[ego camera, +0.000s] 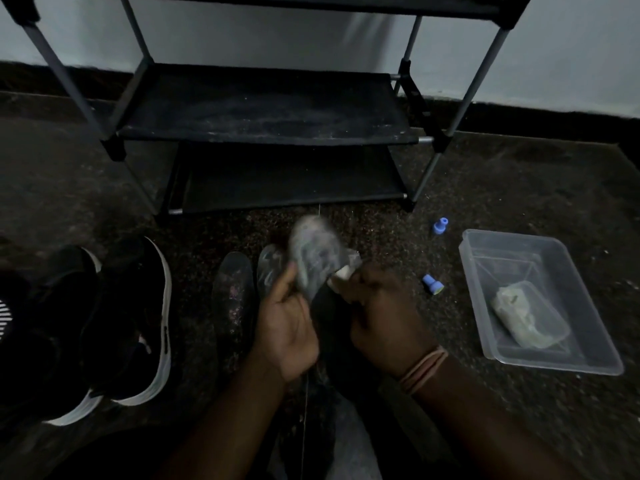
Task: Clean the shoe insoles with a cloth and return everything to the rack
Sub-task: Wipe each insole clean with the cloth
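Dim floor scene, head view. Far left: a pair of black shoes (128, 327) with white soles, lying side by side on the floor, toes pointing away from the person. A striped bit shows at the left edge; cannot tell what it is.

Next right: two insoles on the floor, a dark one (232, 292) and just beside it a greyer one (268, 271), partly hidden behind the left hand.

Centre: left hand (285, 327) palm up, fingers curled round the lower part of a third insole (313, 258), thumb on its left edge. That insole is held up off the floor, tilted, toe end pointing toward the rack, blurred. Right hand (377, 306) fingers bunched, pinching a white cloth (346, 271) against the insole's right edge. Bands on the right wrist.

Behind, the rack (266, 109): black fabric shelves, grey poles, dusty middle shelf, against the wall.

Right of the hands: two small blue caps (440, 226) (433, 284) on the floor, well apart from each other. Far right: clear plastic tub (588, 358) on the floor, with a pale crumpled wad (530, 317) lying inside; could be another cloth, cannot tell.
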